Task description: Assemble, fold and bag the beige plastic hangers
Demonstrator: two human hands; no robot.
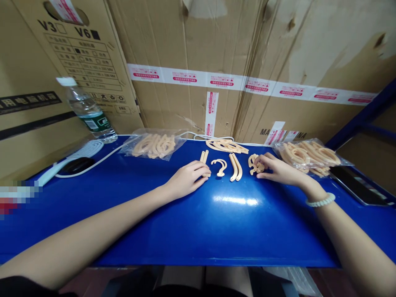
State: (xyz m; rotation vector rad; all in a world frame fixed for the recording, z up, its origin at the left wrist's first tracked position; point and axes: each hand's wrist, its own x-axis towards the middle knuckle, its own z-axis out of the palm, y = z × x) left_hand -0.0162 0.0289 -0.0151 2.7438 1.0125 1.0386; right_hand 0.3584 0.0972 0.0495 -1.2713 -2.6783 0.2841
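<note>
Left hand (187, 178): fingers curled over the near ends of the straight wood-coloured strips (204, 156); pinch hidden, cannot tell
Right hand (280, 170): thumb and fingers bent round small curved pieces (252, 159); firmness, cannot tell
Between hands: hook-shaped pieces (222, 168), paired curved strips (236, 167); a light touch should keep the groups separate
Tabletop: glossy blue (198, 231); parts bags (153, 145) toward the back
Room: taped cardboard cartons (182, 45) behind; water bottle (88, 110) leftward

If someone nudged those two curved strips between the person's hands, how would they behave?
The curved strips look tan and wood-like, so they're probably stiff. Being slim, they're likely light. Lying on the shiny blue tabletop, they'd probably slide rather than roll.
</note>
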